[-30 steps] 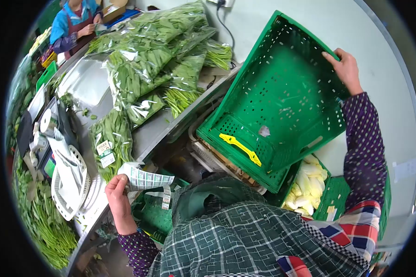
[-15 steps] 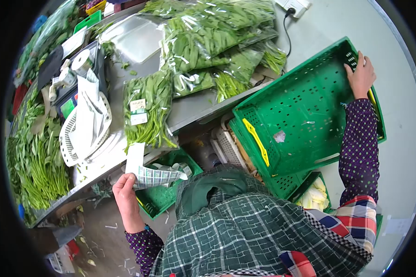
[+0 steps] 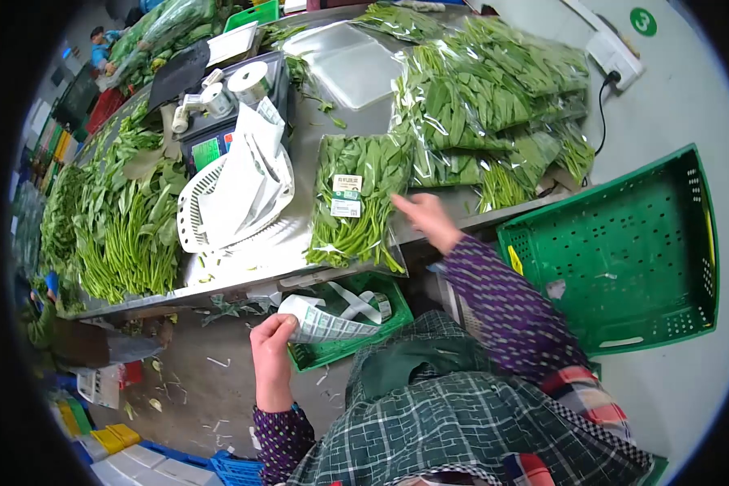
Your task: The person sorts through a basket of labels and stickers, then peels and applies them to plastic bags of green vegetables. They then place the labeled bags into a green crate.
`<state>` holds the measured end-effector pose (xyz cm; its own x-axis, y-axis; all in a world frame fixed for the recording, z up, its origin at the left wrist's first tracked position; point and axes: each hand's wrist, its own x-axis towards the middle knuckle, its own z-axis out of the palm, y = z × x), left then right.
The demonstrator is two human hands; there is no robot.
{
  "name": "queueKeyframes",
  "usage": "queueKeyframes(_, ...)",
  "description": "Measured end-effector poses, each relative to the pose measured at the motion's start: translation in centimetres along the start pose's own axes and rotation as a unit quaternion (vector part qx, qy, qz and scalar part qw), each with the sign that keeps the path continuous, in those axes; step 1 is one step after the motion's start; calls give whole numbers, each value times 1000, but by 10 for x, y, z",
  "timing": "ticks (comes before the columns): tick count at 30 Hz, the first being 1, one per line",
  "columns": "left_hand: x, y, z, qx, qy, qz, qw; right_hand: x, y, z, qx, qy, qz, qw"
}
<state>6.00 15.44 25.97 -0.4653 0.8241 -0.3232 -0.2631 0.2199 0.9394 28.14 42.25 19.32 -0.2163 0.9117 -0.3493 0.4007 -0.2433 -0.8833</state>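
The labelled bag of greens (image 3: 364,231) lies on the worktop (image 3: 306,146) just left of the right hand (image 3: 429,217), the nearer one, its long axis running away from the person; those fingers stretch out loosely parted, seemingly empty, contact unclear from here, while the left hand (image 3: 272,350) pinches a label sheet (image 3: 326,326)
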Motion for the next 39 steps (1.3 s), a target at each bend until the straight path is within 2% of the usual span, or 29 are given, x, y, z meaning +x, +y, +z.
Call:
queueKeyframes(1, -2, -1, -2, 11, 9, 4, 1000, 19, 6, 17, 55, -34, 49, 997)
queueKeyframes(2, -6, 0, -2, 12, 44, 3, 999, 33, 21, 46, 238, -5, 42, 970)
queueKeyframes(3, -10, 4, -1, 14, 65, 2, 998, 68, 50, 70, 265, -15, 88, 960)
queueKeyframes(4, -12, 4, -3, 8, 67, -4, 998, 61, 31, 91, 301, 83, 42, 949)
queueKeyframes(5, -14, 7, 0, -12, 55, 5, 998, 99, 70, 128, 319, 135, -5, 938)
queueKeyframes(6, -15, 6, -4, -24, 46, 5, 999, 55, 19, 104, 258, 121, 90, 954)
queueKeyframes(7, -18, 3, -9, -16, 37, 6, 999, 38, 5, 101, 282, 86, 104, 950)
queueKeyframes(8, -15, 3, -13, -11, 36, 13, 999, 34, 5, 112, 295, 79, 52, 951)
queueKeyframes(9, -9, 5, -15, -8, 31, 6, 999, 6, -18, 104, 229, 117, -23, 966)
queueKeyframes(10, -6, 8, -20, -10, 24, 3, 1000, -1, -21, 109, 225, 128, -110, 960)
queueKeyframes(11, -7, 9, -23, -14, 18, 0, 1000, -8, -26, 104, 245, 97, -154, 952)
queueKeyframes(13, -2, 17, -19, -15, 8, 0, 1000, -32, -39, 66, 237, 60, -211, 946)
queueKeyframes(15, 3, 14, -21, -26, -9, 1, 1000, -67, -60, -13, 216, 14, -235, 947)
queueKeyframes(16, 5, 11, -23, -31, -6, -5, 999, -84, -73, -63, -54, 25, -141, 988)
queueKeyframes(17, 6, 8, -25, -29, -11, -5, 1000, -93, -65, -95, 65, 18, -199, 978)
queueKeyframes(18, 8, 4, -27, -28, -16, -4, 999, -109, -62, -137, -65, 89, -173, 979)
queueKeyframes(19, 10, 0, -31, -30, -42, -4, 999, -118, -53, -173, 19, 98, -258, 961)
queueKeyframes(20, 9, -2, -32, -34, -38, -7, 999, -132, -46, -220, -115, 151, -187, 964)
queueKeyframes(21, 9, -5, -33, -46, -45, -3, 998, -155, -54, -235, -104, 203, -174, 958)
queueKeyframes(24, 8, -7, -28, -69, -60, 0, 996, -191, -38, -288, -64, 224, -184, 955)
queueKeyframes(26, 6, -7, -24, -46, -39, 6, 998, -208, -10, -322, -24, 216, -53, 975)
queueKeyframes(28, 7, -4, -25, -45, -64, 5, 997, -214, 24, -342, 59, 172, -12, 983)
queueKeyframes(29, 7, -2, -24, -38, -89, 1, 995, -215, 41, -345, 98, 180, 5, 979)
queueKeyframes(30, 7, -2, -24, -43, -87, 7, 995, -214, 65, -349, 136, 187, 22, 973)
queueKeyframes(32, 7, -3, -19, -13, -100, 1, 995, -195, 185, -402, 217, 181, 69, 957)
queueKeyframes(34, 5, 0, -3, -9, -89, 6, 996, -169, 315, -419, -10, 194, 19, 981)
queueKeyframes(36, 0, 3, 14, 24, -101, -27, 994, -138, 329, -376, 142, 135, 121, 973)
queueKeyframes(37, -2, 4, 25, 43, -82, -37, 995, -123, 324, -350, 12, 221, 155, 963)
queueKeyframes(39, 3, -3, 38, 91, -94, -28, 991, -101, 313, -316, -221, 350, 179, 893)
